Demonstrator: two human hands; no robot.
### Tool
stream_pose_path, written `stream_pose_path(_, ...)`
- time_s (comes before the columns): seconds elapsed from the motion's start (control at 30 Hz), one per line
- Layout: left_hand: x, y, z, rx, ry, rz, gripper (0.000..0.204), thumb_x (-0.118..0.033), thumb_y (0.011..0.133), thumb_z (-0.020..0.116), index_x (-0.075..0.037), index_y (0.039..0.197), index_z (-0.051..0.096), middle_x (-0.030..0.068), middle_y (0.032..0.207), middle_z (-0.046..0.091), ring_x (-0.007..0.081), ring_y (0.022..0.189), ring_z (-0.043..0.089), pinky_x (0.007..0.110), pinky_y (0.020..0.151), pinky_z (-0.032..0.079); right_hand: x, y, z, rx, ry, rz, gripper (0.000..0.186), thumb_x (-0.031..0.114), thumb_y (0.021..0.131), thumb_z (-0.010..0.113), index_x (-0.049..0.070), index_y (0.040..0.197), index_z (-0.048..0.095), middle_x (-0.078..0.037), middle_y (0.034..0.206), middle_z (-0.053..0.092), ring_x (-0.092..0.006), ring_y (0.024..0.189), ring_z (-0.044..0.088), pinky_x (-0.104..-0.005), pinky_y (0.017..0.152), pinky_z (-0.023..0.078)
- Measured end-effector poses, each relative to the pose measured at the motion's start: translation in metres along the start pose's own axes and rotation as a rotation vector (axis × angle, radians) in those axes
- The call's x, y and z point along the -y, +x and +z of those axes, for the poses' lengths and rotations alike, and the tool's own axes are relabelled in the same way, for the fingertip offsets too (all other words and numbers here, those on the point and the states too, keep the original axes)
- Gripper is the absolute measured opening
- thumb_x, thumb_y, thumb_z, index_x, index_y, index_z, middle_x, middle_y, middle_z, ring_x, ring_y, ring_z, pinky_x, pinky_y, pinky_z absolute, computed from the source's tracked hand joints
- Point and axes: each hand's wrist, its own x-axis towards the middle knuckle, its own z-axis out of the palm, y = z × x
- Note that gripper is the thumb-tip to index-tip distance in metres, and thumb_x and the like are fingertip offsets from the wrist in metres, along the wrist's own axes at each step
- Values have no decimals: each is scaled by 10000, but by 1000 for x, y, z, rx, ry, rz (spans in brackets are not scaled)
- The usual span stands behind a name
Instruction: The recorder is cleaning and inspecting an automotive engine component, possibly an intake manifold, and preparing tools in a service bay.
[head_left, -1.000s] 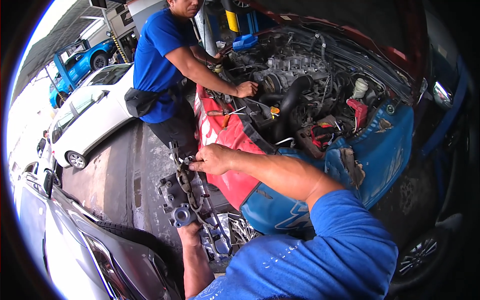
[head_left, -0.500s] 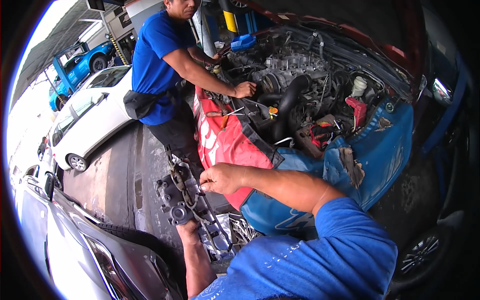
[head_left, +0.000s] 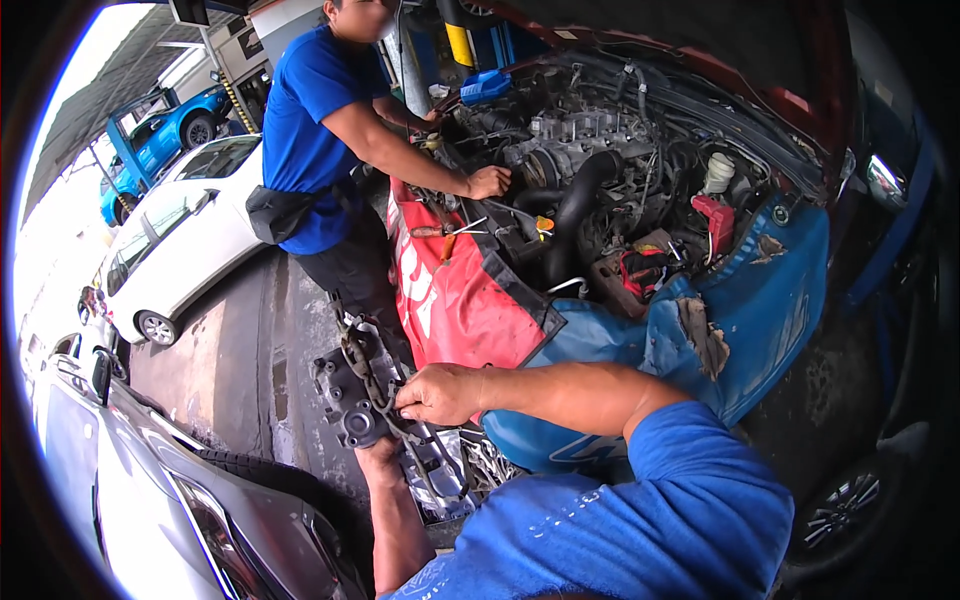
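Observation:
In front of my body, a dark grey cast valve cover (head_left: 352, 398) is tilted, with a round filler opening near its lower end. My left hand (head_left: 379, 452) grips that lower end from beneath, most of its fingers hidden under it. Along the cover's right side runs a wiring harness (head_left: 357, 352) with dark connectors. My right hand (head_left: 440, 393) reaches across from the right, thumb and fingers pinched together on the harness; the exact spot they hold is partly covered by the fingers.
Ahead is an open engine bay (head_left: 590, 150) with a black intake hose (head_left: 580, 205). Red and blue fender covers (head_left: 455, 310) drape its edge, with screwdrivers (head_left: 448, 245) on top. A co-worker in blue (head_left: 315, 130) reaches into the bay. A silver car (head_left: 170, 480) stands close left.
My right hand has moved slightly down, its fingertips now against the harness. The left hand keeps its grip on the valve cover. The co-worker's hand stays by the engine.

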Motion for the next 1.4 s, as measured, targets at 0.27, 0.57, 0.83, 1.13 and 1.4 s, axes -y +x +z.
stream_pose_path(0.27, 5, 3, -8, -29, 85, -46, 462, 0, 680, 718, -30, 1127, 606, 49, 1042, 653, 164, 900, 632, 315, 815, 517, -3, -5, 8, -199, 192, -22, 187, 151, 882, 649, 13, 998, 700, -170, 877, 694, -291, 816, 681, -378, 746, 522)
stream_pose_path(0.57, 11, 5, -6, 30, 1, -41, 510, -34, 657, 761, -29, 1144, 610, 49, 1054, 664, 170, 920, 642, 308, 828, 518, 0, -8, 5, -207, 257, 40, 185, 149, 875, 654, 11, 989, 698, -173, 868, 680, -294, 822, 671, -381, 760, 519)
stream_pose_path(0.83, 11, 5, -4, 67, -166, -125, 501, -30, 652, 717, -7, 1140, 609, 90, 1046, 677, 206, 900, 675, 329, 813, 561, -3, -10, -4, -82, 84, -22, 224, 88, 868, 606, 11, 1067, 674, -191, 939, 664, -328, 891, 637, -403, 806, 502)
stream_pose_path(1.13, -3, 31, -4, 121, -265, -116, 486, -36, 664, 674, 5, 1143, 601, 100, 1024, 683, 206, 885, 678, 335, 812, 563, -5, -3, -20, -304, 208, -5, 274, 46, 861, 638, -46, 1118, 660, -176, 912, 689, -255, 851, 685, -334, 780, 539)
stream_pose_path(1.4, 0, 35, -20, 59, -244, -54, 512, -18, 652, 672, -7, 1158, 595, 82, 1044, 671, 194, 926, 654, 331, 858, 529, 6, 14, -25, -220, -70, -242, 242, 21, 833, 652, -25, 1070, 677, -166, 909, 685, -279, 831, 681, -357, 739, 544)
